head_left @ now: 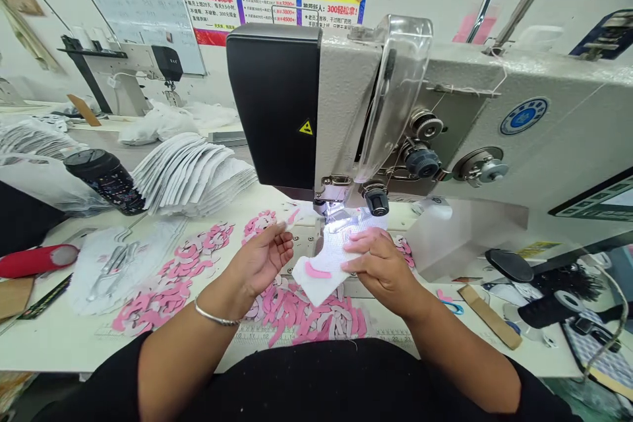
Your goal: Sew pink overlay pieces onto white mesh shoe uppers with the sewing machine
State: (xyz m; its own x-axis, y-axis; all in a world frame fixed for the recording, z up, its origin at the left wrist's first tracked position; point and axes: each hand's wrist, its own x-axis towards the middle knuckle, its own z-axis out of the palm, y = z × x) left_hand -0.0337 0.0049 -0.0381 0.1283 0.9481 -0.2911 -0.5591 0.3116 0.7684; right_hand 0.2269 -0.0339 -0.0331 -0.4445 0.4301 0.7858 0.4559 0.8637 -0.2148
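My right hand [378,264] presses a white mesh fabric piece [321,270] onto the sewing machine bed, with a pink strip [317,270] lying on the fabric. The far end of the piece runs under the presser foot [332,206] of the sewing machine [297,105]. My left hand [260,260] is raised beside it, and a small pink-and-white strip [293,217] seems pinched at its fingertips. Below both hands lies a heap of pink and white scraps [306,318].
A stack of white fabric pieces [195,171] stands beyond my left hand, beside a black bottle [103,181]. More pink scraps [168,283] and a red cylinder [37,260] lie left. A second sewing machine [128,69] stands back left. A clear plastic guard [457,237] is right.
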